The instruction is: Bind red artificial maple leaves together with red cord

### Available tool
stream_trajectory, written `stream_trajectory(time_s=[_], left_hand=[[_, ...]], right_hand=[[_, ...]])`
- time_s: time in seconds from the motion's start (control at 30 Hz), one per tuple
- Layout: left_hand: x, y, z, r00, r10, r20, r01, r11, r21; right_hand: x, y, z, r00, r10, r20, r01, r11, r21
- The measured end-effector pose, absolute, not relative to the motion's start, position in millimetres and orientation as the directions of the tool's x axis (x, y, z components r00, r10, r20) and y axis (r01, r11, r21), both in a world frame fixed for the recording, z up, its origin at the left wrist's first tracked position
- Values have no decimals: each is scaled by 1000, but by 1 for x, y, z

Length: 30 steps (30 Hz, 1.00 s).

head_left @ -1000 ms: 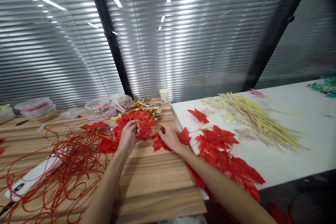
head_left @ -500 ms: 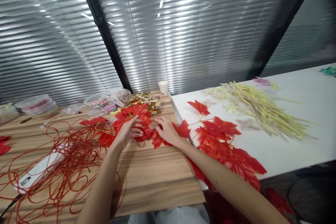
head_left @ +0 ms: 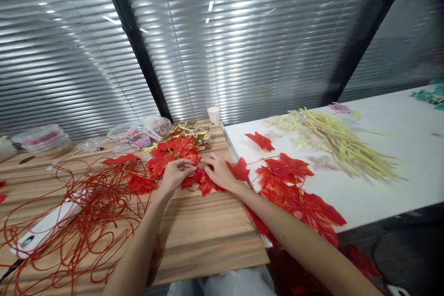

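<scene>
Red artificial maple leaves [head_left: 183, 145] lie bunched on the wooden table around both hands. My left hand [head_left: 177, 175] has its fingers drawn together at the garland's stem; what they pinch is too small to make out. Close on its right, my right hand [head_left: 218, 171] is closed on the same stretch of the leaf garland, its fingertips partly hidden. From there the garland runs right over the white table, where more red leaves [head_left: 287, 166] are spread, and hangs down past the edge. Tangled red cord [head_left: 100, 203] covers the left of the wooden table.
A white power strip [head_left: 52, 226] lies under the cord. Behind are plastic containers [head_left: 45, 141], bagged beads [head_left: 135, 136], gold packets [head_left: 197, 136] and a paper cup [head_left: 214, 115]. Yellow stems [head_left: 347, 145] lie on the white table [head_left: 381, 194].
My left hand has moved right and its spread fingers have come together at the stem beside my right hand. The view has shifted slightly.
</scene>
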State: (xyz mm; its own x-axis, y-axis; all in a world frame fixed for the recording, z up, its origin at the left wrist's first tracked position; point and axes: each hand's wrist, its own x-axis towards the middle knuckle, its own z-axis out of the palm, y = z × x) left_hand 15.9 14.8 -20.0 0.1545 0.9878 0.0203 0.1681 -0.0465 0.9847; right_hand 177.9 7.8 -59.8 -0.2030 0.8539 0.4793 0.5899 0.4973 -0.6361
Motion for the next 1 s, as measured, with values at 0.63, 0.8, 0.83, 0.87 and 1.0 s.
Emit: stream_trajectory(time_s=[0.63, 0.8, 0.83, 0.87, 1.0], left_hand=[[19, 16, -25, 132, 991, -1, 53, -6, 999], [24, 15, -22, 116, 993, -2, 0, 2, 1000], [24, 14, -21, 116, 993, 0, -16, 1, 1000], [24, 14, -20, 125, 992, 0, -33, 4, 999], [19, 15, -14, 146, 989, 15, -112, 2, 994]], right_hand=[[179, 4, -55, -291, 807, 513, 561, 578, -592], [175, 1, -55, -423, 730, 537, 492, 683, -540], [175, 0, -56, -424, 728, 538, 490, 685, -539], [174, 0, -56, -416, 734, 537, 498, 678, -541], [175, 4, -62, -342, 776, 530, 550, 623, -556]])
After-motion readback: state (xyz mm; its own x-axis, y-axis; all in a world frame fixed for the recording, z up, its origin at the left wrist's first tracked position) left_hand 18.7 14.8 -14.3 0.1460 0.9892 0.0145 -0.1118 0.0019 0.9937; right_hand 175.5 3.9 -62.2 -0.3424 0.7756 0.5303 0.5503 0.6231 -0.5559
